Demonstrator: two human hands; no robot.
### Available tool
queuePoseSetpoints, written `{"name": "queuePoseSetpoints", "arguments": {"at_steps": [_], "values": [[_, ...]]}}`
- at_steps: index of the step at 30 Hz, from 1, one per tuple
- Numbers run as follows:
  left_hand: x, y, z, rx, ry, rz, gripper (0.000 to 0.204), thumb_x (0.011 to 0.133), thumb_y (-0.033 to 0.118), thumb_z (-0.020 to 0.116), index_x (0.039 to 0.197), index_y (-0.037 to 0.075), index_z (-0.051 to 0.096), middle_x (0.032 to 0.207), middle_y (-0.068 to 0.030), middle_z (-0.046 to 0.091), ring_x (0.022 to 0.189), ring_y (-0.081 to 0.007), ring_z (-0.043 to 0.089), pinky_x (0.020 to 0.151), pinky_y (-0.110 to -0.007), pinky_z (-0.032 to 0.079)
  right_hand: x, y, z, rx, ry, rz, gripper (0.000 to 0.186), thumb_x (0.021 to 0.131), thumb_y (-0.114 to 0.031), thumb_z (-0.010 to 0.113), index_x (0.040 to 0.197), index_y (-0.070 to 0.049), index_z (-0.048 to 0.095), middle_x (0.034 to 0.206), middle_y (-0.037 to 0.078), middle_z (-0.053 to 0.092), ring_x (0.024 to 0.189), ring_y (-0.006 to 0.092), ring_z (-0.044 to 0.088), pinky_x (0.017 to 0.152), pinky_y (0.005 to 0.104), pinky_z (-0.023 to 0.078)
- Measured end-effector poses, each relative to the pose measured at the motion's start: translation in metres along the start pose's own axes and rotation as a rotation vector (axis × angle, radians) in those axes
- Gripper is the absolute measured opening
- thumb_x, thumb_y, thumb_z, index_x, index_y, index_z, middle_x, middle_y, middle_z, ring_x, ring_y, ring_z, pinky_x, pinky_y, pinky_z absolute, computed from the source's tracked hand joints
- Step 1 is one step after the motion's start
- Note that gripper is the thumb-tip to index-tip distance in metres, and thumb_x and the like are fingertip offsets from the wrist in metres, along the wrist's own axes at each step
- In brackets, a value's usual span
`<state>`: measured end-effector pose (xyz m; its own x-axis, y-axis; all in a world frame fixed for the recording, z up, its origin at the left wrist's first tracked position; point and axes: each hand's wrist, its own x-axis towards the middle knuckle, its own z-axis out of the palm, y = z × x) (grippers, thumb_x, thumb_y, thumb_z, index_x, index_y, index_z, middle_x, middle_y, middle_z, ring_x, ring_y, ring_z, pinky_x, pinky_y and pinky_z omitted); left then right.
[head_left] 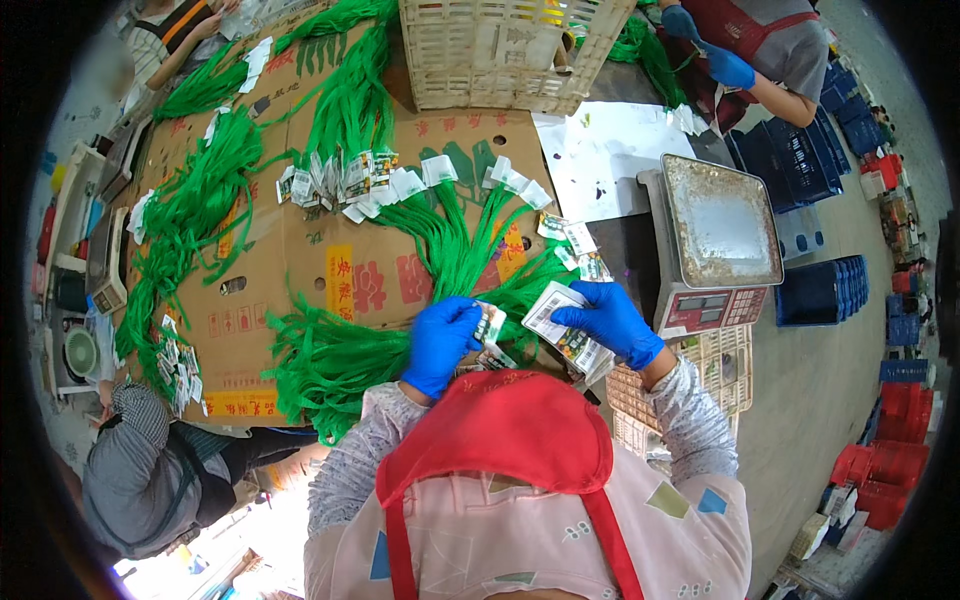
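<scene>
Jutting from pinched right fingers (574, 318), label stack (575, 345), left fingers (462, 312) pinching printed tag (490, 324).

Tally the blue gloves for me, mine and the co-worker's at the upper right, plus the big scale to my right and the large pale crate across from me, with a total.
Your blue gloves: 2
Co-worker's blue gloves: 2
Big scale: 1
Large pale crate: 1
Total: 6
</scene>
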<state>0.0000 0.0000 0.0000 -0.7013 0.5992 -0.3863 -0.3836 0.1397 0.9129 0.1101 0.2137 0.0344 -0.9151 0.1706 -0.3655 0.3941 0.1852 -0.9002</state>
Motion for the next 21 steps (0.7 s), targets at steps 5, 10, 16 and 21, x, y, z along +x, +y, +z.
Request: {"name": "queuePoseSetpoints", "arguments": {"at_steps": [5,10,16,21], "values": [[0.027,-0.032,0.028,0.047,-0.116,0.153,0.012,0.081,0.011,0.055,0.083,0.001,0.062,0.074,-0.0048,0.062,0.063,-0.0090,0.056,0.054,-0.022,0.044,-0.010,-0.010,-0.010,0.368,0.219,0.117,0.027,0.073,-0.012,0.068,0.095,0.001,0.061,0.084,0.005,0.063,0.073,0.0093,0.058,0.065,0.0229,0.047],[0.042,-0.028,0.046,0.240,-0.230,0.190,0.024,0.081,0.028,0.057,0.095,0.010,0.063,0.071,-0.0100,0.062,0.060,-0.0174,0.059,0.052,-0.030,0.045,-0.016,0.012,-0.022,0.461,0.280,0.039,0.029,0.074,-0.012,0.067,0.097,0.004,0.059,0.084,0.007,0.063,0.071,0.0096,0.059,0.063,0.0225,0.048],[0.073,0.031,0.060,1.044,-0.188,0.388,0.044,0.076,0.047,0.054,0.105,0.014,0.059,0.076,-0.0136,0.060,0.067,-0.0260,0.059,0.056,-0.035,0.045,-0.022,0.019,-0.037,0.499,0.320,0.002,0.029,0.074,-0.011,0.066,0.098,0.004,0.059,0.085,0.006,0.063,0.072,0.0090,0.058,0.065,0.0226,0.047],[0.149,0.043,0.071,0.941,-0.023,0.403,0.032,0.075,0.038,0.060,0.086,0.009,0.064,0.087,-0.0128,0.060,0.074,-0.0267,0.059,0.062,-0.036,0.046,-0.015,0.014,-0.041,0.547,0.300,-0.011,0.030,0.075,-0.012,0.065,0.100,0.003,0.058,0.087,0.006,0.063,0.074,0.0090,0.057,0.067,0.0229,0.047]]}}
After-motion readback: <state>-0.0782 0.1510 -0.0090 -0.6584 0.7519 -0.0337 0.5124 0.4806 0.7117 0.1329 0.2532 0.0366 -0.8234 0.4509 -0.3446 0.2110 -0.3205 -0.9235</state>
